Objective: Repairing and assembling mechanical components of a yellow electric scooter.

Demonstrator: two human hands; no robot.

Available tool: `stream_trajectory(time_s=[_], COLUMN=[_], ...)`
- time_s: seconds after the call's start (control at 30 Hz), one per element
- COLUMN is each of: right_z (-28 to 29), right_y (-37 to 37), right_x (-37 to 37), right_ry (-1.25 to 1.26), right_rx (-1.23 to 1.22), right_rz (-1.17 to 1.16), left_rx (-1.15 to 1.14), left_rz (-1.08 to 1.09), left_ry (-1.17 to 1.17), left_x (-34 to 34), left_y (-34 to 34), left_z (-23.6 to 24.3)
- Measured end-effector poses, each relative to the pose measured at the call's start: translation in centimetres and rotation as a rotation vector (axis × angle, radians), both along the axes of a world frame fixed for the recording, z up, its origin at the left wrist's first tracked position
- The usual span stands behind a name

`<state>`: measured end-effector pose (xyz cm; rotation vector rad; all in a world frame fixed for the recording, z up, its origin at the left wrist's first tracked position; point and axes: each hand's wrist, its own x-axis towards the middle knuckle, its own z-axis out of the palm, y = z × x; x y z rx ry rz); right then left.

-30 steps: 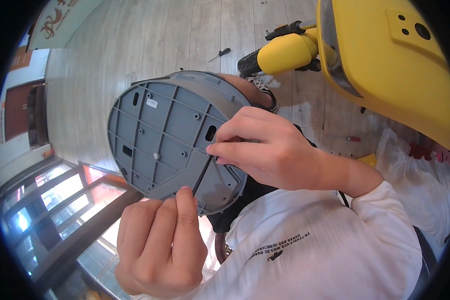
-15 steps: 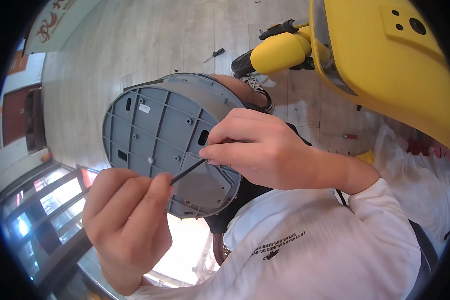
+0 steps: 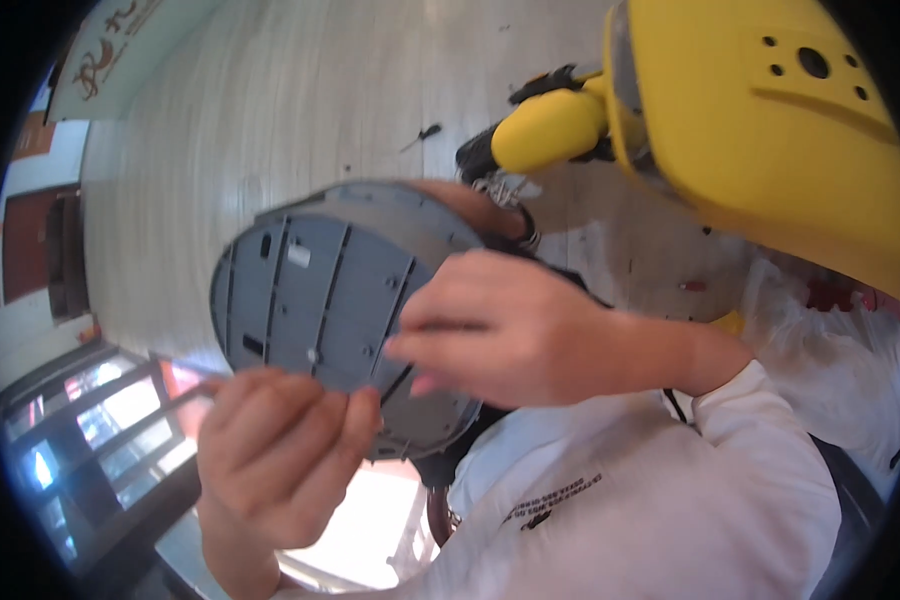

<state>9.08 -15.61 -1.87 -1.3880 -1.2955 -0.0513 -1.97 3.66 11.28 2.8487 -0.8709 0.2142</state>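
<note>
A grey oval plastic shell (image 3: 355, 285) with ribs and slots rests over my lap, its ribbed face toward me. My left hand (image 3: 280, 455) is closed in a fist at its near left edge, on a thin black rod (image 3: 398, 381) that runs toward my right fingers. Most of the rod is hidden in the fist. My right hand (image 3: 520, 325) hovers over the shell's right side, thumb and fingers pinched at the rod's far end. Motion blurs the fingertips, and whatever small thing they hold cannot be made out.
A yellow vehicle body (image 3: 760, 130) with a yellow fender (image 3: 548, 130) and black tyre stands at the upper right. On the wooden floor lie a dark screwdriver (image 3: 425, 135) and a red-handled tool (image 3: 692, 286). A clear plastic bag (image 3: 800, 350) is at the right.
Both hands have shifted slightly down in the picture, the left one also to the right, closer to the right hand. The shell also sits lower. Less of the rod shows between the hands.
</note>
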Motion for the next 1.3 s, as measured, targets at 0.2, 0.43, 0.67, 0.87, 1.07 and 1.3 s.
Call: stream_trajectory(time_s=[0.2,0.43,0.67,0.87,1.07,1.3], right_z=[0.3,-0.2,-0.9,-0.7,-1.0,-1.1], right_y=[1.8,1.4,2.1,2.6,2.7,2.0], right_x=[-1.6,-1.9,-2.0,-2.2,-2.3,-2.5], right_ry=[-0.27,-0.349,-0.119,-0.029,-0.045,-0.026], right_rx=[-0.102,-0.133,-0.065,-0.081,-0.066,-0.078], right_rz=[0.169,0.16,0.189,0.186,0.163,0.148], left_rx=[0.216,0.553,0.307,-0.283,-0.144,0.006], left_rz=[-0.204,-0.701,-0.298,0.74,0.643,0.588], left_ry=[0.037,-0.128,0.056,0.498,0.43,0.493], left_x=[-0.4,1.3,1.1,-2.8,-2.5,-2.2], left_y=[-0.9,0.4,-0.4,-2.3,-3.0,-4.0], left_z=[2.1,2.1,3.7,3.0,1.3,1.9])
